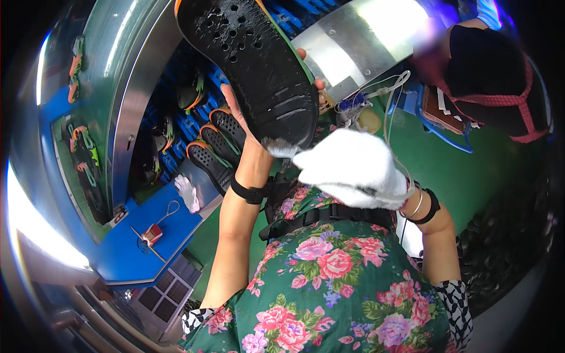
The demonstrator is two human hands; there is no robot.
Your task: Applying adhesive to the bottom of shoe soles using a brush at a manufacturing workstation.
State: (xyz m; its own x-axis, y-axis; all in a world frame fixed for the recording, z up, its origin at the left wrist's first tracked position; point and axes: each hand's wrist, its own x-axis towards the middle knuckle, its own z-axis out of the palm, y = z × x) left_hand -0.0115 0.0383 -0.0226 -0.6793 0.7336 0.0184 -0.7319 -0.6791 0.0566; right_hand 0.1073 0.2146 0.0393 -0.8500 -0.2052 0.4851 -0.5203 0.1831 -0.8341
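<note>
A large black shoe sole with orange and green edging is raised at the top middle. Round holes dot its far part, and its surface shines as if wet. My bare left hand grips it from beneath, with the thumb along the left edge and fingertips showing past the right edge. In a white glove, my right hand is closed on a brush. The brush's pale bristles touch the near end of the sole. The glove hides most of the brush handle.
Several black soles lie left of my left wrist. A white glove and a small red tool rest on a blue surface. Metal machine housing curves at left. Another person is at upper right, near a blue-framed stool.
</note>
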